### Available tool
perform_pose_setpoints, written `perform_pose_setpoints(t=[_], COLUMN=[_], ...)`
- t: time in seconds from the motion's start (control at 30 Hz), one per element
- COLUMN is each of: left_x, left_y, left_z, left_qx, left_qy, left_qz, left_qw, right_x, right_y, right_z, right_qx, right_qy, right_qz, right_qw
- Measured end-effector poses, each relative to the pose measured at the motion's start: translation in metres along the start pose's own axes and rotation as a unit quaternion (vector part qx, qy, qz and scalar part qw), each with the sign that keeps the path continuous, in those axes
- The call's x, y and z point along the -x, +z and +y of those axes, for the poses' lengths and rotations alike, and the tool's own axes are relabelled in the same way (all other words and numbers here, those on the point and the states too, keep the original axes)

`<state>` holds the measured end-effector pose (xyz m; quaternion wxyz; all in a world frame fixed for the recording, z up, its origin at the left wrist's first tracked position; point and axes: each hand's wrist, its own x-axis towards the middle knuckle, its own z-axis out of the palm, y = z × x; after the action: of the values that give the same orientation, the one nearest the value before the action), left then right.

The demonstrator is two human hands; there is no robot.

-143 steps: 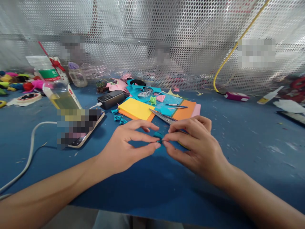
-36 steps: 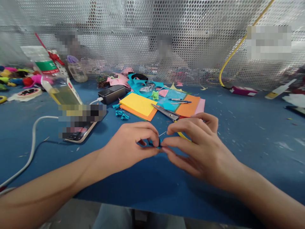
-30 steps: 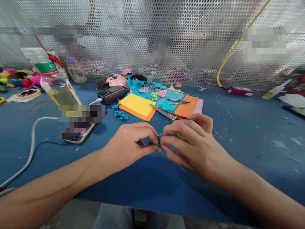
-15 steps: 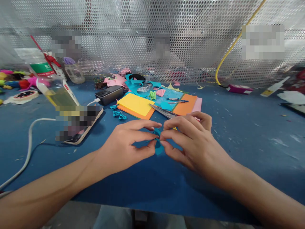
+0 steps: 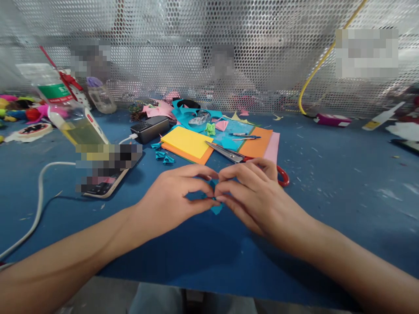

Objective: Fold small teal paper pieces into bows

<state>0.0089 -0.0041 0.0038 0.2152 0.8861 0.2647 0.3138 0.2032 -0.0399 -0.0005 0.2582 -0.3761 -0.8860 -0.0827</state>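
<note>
Between my two hands is a small piece of blue paper (image 5: 216, 208), mostly covered by the fingers; its folds are hard to make out. My left hand (image 5: 178, 192) pinches it from the left with thumb and fingertips. From the right, the fingertips of my right hand (image 5: 257, 192) close on the same paper and meet the left ones. Just beyond the right hand lie scissors (image 5: 225, 152) with red handles, partly behind its fingers. Several small folded blue paper pieces (image 5: 163, 158) rest on the table past the left hand.
Behind the hands lie yellow paper (image 5: 188, 140), orange paper (image 5: 257, 143), pens (image 5: 245, 138) and blue paper scraps (image 5: 186, 117). To the left are a phone (image 5: 111, 174) with a bottle (image 5: 73, 117) by it, a white cable (image 5: 41, 192) and a black box (image 5: 150, 129). A perforated metal screen (image 5: 262, 65) closes the back.
My right hand has shifted slightly left, so both hands' fingertips now meet over the blue paper. More of the scissors' red handle shows beside the right hand.
</note>
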Motion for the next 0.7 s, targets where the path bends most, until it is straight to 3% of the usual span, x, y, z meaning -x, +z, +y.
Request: perform_pose_setpoints(t=[0.13, 0.2, 0.3, 0.43, 0.53, 0.63, 0.7], left_x=[-0.007, -0.011, -0.013, -0.012, -0.010, -0.006, -0.004], left_y=[-0.005, -0.006, -0.008, -0.008, -0.005, 0.002, 0.005], left_z=[0.003, 0.001, -0.005, -0.009, -0.010, -0.014, -0.017], left_qx=[0.162, 0.233, 0.319, 0.357, 0.361, 0.283, 0.214], left_qy=[-0.168, -0.257, -0.328, -0.342, -0.337, -0.321, -0.292], left_qz=[0.040, 0.009, -0.060, -0.097, -0.167, -0.207, -0.209], left_qw=[0.972, 0.938, 0.887, 0.864, 0.853, 0.880, 0.908], right_x=[-0.002, -0.003, -0.004, -0.004, -0.003, -0.003, -0.003], right_y=[-0.002, -0.003, -0.003, -0.004, 0.002, 0.014, 0.020], right_z=[0.005, 0.005, 0.003, 0.002, 0.004, 0.006, 0.008], right_qx=[0.000, -0.008, -0.033, -0.146, -0.274, -0.355, -0.357], right_qy=[0.025, 0.040, 0.049, 0.076, 0.152, 0.200, 0.208], right_qz=[0.074, 0.093, 0.076, 0.036, -0.039, -0.149, -0.175], right_qw=[0.997, 0.995, 0.995, 0.986, 0.949, 0.901, 0.893])
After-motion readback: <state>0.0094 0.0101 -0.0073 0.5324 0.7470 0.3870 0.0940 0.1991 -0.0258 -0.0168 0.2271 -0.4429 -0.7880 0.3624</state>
